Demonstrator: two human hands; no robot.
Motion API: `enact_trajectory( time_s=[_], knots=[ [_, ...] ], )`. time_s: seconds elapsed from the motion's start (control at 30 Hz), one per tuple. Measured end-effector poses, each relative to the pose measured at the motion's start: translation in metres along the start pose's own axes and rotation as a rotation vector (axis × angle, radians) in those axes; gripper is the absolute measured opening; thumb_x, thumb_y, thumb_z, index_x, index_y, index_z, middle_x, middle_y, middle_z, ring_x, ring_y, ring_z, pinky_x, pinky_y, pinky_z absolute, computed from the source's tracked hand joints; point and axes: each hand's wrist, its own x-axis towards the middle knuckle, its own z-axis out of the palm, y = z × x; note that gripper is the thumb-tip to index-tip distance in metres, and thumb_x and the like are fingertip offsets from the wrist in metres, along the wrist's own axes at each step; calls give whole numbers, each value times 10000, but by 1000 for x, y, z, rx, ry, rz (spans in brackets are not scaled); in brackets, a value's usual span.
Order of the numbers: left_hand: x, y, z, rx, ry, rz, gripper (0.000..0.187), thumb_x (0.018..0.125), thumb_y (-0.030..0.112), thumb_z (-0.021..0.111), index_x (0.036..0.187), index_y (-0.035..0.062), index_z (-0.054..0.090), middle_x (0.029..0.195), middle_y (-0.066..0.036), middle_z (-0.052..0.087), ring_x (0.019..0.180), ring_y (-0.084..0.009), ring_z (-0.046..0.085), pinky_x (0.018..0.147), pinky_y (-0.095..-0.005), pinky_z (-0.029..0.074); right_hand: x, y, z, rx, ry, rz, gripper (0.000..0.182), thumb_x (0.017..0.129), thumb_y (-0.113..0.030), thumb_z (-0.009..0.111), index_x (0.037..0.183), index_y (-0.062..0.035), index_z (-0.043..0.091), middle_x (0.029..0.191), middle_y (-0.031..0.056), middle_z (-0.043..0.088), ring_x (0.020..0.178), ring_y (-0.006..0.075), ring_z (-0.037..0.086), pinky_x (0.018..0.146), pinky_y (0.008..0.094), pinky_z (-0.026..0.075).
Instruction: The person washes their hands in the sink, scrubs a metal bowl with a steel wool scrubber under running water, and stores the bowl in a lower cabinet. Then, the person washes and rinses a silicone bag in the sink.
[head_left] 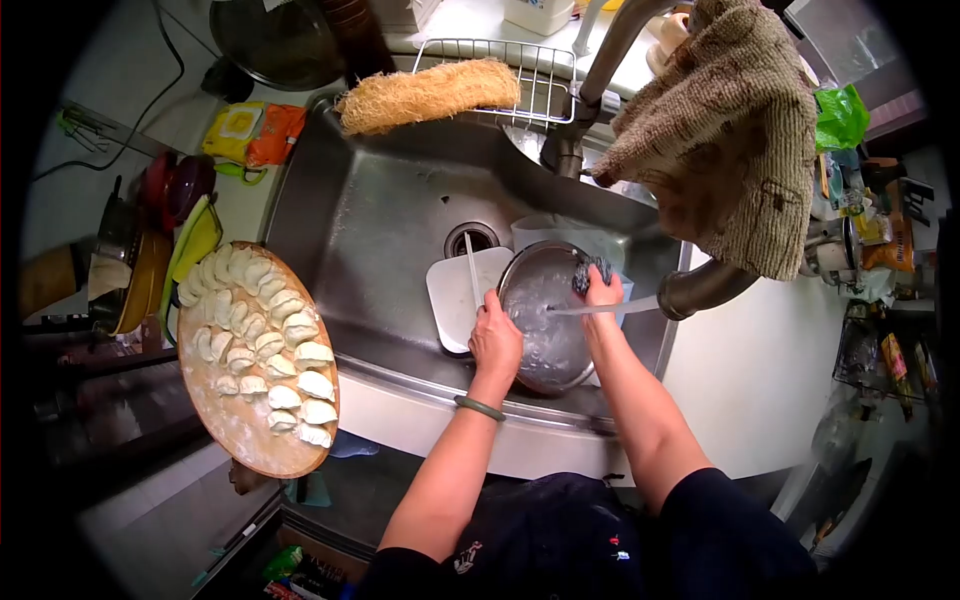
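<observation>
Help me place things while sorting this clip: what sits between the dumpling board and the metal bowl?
In the head view, a white square dish with chopsticks lies between the dumpling board and the metal bowl.

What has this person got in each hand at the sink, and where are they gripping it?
The left hand grips the metal bowl by its near-left rim; the right hand presses a dark scouring pad against its far edge.

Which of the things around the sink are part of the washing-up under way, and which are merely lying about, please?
In use: metal bowl, held at its rim by the left hand; dark scrubber in the right hand; water stream; sink.

Lying about: board of dumplings; loofah; brown cloth; white dish.
</observation>
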Motion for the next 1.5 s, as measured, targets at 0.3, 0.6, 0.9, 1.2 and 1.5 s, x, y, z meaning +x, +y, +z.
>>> enact_trajectory(
  time_s=[0.3, 0.6, 0.9, 1.2, 1.5],
  knots=[
    [9, -13, 7, 14, -4, -42, 333, 739, 14, 509, 1049, -22, 391, 725, -260, 563, 713, -433, 558, 649, -495, 433, -10, 41, 51, -750, -216, -844, 236, 633, -82, 631, 864, -35, 611, 777, 161, 595, 764, 310, 572, 723, 360, 441],
    [-1, -13, 4, 6, -55, -49, 305, 740, 13, 506, 1014, -6, 373, 711, -254, 570, 698, -430, 566, 629, -506, 435, 9, 41, 19, -648, 28, -892, 289, 619, -1, 606, 904, -40, 589, 845, 148, 512, 792, 295, 527, 715, 363, 425],
    [2, -11, 7, -35, -50, -53, 313, 734, 1, 505, 1018, -11, 372, 711, -262, 566, 698, -436, 561, 629, -508, 431, 65, 26, -14, -1071, 151, -902, 233, 654, -126, 629, 862, -38, 573, 834, 169, 502, 779, 337, 510, 695, 419, 416],
    [1, -16, 7, -28, -47, -107, 338, 729, 2, 492, 1043, -17, 370, 727, -267, 566, 714, -440, 562, 645, -501, 439, 34, 44, 21, -882, 80, -885, 260, 617, -55, 612, 867, -36, 545, 812, 178, 488, 794, 367, 495, 691, 429, 408],
    [-3, -12, 9, -62, -63, -145, 283, 727, 1, 477, 983, -28, 360, 718, -275, 557, 696, -449, 551, 639, -508, 429, 32, 49, 29, -944, 27, -930, 244, 617, -68, 606, 850, -36, 543, 824, 169, 495, 807, 370, 498, 706, 446, 402]
  ],
)
